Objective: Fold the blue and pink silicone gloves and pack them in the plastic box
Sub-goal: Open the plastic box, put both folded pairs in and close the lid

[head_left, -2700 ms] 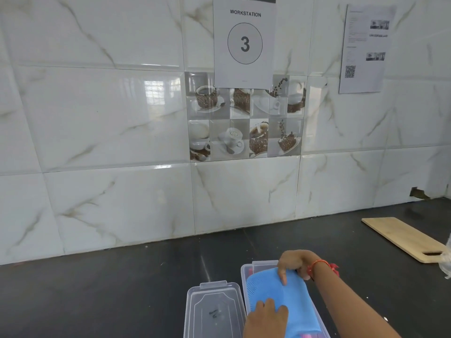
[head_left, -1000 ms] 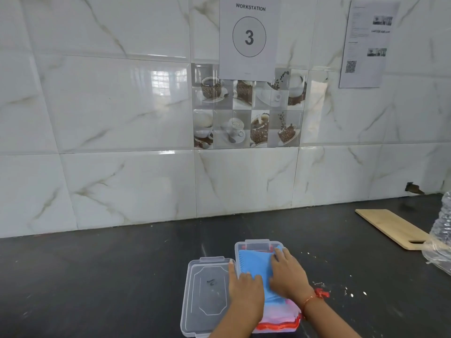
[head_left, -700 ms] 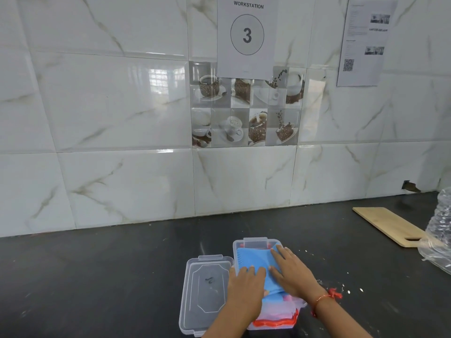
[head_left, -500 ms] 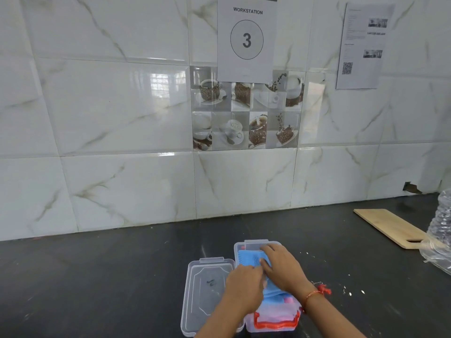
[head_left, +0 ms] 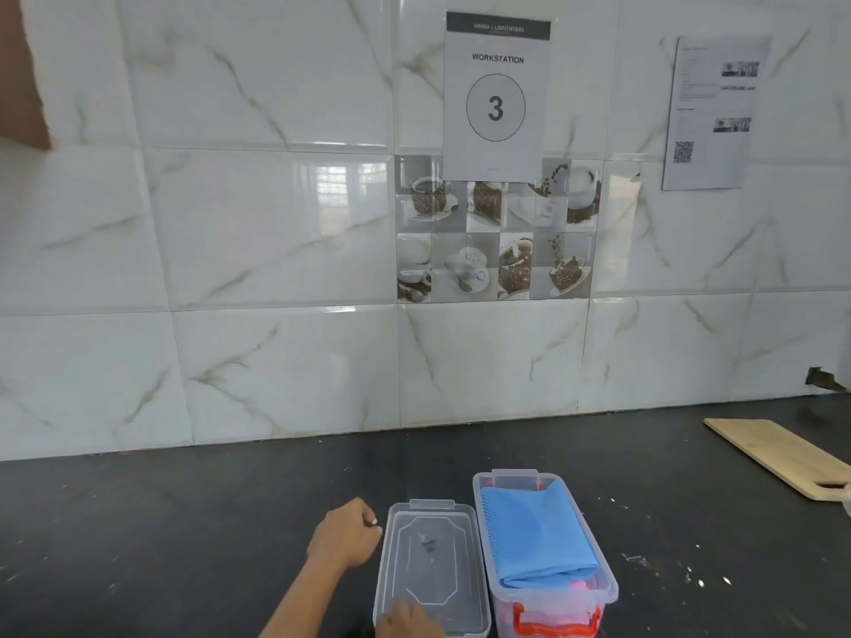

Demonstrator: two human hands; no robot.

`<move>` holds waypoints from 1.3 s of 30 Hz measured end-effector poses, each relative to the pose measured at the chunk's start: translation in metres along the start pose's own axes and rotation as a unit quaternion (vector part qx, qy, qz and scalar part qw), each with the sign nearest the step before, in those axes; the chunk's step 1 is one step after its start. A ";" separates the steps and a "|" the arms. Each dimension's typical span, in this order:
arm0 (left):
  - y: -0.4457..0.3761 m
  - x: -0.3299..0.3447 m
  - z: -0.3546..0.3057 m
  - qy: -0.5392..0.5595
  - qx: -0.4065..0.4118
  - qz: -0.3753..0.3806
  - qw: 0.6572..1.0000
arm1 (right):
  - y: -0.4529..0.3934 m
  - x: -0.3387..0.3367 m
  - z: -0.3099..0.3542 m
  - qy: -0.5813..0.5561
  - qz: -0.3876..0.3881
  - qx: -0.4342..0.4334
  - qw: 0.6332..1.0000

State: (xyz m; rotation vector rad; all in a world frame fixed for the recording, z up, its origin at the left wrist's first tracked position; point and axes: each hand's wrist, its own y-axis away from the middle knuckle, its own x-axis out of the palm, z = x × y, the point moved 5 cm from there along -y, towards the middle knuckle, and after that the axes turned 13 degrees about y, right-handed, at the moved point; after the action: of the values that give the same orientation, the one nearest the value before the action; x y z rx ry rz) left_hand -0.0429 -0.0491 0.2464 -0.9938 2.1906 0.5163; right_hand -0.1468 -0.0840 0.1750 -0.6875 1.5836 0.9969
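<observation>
Blue glove (head_left: 539, 534) lies folded in the clear box (head_left: 603, 575), pink glove (head_left: 578, 583) barely showing beneath it. Lid (head_left: 430, 564) lies just left on the dark tabletop (head_left: 184, 522). Left hand (head_left: 345, 536), fingers curled and holding nothing, sits beside the lid's left edge; right hand (head_left: 407, 621) touches its near edge, grip state unclear.

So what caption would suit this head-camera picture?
Folded blue glove packed in the plastic box; both hands, left and right, at its lid.
</observation>
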 end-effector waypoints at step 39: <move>0.042 0.052 -0.094 0.248 0.042 0.091 0.964 | 0.125 -0.060 -0.125 -0.863 -0.304 0.176 0.363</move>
State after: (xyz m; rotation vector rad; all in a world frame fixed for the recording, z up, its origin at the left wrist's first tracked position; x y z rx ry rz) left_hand -0.1394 -0.1037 0.2786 -0.9556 2.7434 0.2679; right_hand -0.2975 -0.1379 0.2714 0.3050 -0.4892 0.2448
